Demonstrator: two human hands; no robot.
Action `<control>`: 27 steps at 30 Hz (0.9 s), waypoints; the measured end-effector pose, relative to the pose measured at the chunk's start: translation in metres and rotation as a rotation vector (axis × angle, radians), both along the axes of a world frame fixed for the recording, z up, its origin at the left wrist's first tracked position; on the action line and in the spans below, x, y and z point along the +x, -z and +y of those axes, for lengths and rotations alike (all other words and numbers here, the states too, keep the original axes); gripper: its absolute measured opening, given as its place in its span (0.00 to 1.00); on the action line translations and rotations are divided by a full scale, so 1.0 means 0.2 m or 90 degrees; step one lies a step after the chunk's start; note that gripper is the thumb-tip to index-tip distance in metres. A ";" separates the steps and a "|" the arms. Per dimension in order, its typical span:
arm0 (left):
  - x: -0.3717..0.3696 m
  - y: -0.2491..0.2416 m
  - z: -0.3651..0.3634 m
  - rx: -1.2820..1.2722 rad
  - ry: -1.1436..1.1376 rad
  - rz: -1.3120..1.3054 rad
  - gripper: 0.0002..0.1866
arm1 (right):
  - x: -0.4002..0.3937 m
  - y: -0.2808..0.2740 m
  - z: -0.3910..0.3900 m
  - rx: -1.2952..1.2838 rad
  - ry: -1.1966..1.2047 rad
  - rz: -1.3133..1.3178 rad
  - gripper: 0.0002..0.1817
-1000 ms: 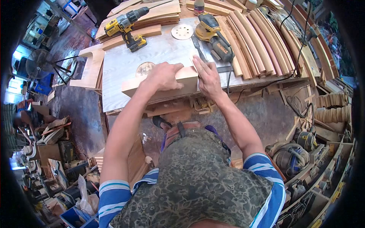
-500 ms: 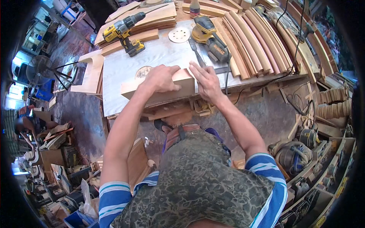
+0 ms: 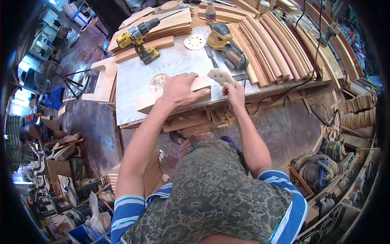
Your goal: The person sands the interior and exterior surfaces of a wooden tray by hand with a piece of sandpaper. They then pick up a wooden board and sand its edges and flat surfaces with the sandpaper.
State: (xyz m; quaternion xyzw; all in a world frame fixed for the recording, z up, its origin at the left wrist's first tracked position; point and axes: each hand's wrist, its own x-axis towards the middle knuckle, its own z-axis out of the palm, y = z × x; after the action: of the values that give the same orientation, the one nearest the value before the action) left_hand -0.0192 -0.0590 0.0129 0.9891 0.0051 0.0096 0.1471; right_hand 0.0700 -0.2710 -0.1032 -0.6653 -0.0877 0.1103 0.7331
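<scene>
My left hand lies over a long pale wooden block near the table's front edge, with its thumb on the front side and fingers on top. To the right, my right hand pinches a bent sanding disc with holes in it, raised beside the block's right end. A round flat disc with holes lies on the white board. Beside it rest a yellow and black sander and a flat dark tool.
A cordless drill lies at the back left by stacked planks. Curved wooden strips fill the table's right side. A bottle stands behind the sander. A fan and another person are at left.
My right hand has moved off the block's end and now shows a folded disc between its fingers. My left hand has shifted slightly right and opened out over the block.
</scene>
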 end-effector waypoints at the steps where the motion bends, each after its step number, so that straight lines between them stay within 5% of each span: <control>1: 0.01 0.00 -0.02 0.004 0.000 0.000 0.43 | -0.02 0.04 -0.01 0.031 0.016 0.098 0.13; 10: 0.08 0.03 -0.16 0.031 -0.059 -0.008 0.37 | -0.19 0.10 -0.18 0.182 0.081 0.200 0.12; 18: 0.07 -0.01 -0.10 -0.102 -0.030 0.035 0.26 | -0.22 0.00 -0.21 0.276 0.051 0.253 0.18; 22: 0.06 0.04 -0.03 -0.210 -0.014 -0.025 0.26 | -0.20 -0.10 -0.18 0.459 -0.030 0.328 0.18; 27: 0.03 -0.06 -0.09 -0.057 0.025 0.021 0.33 | -0.18 -0.10 0.01 0.583 -0.136 0.390 0.15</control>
State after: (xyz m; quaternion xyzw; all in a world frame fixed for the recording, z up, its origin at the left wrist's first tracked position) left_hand -0.0136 -0.0776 0.0240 0.9814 -0.0116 -0.0100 0.1914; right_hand 0.0332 -0.2696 -0.0831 -0.2043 0.0232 0.3230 0.9238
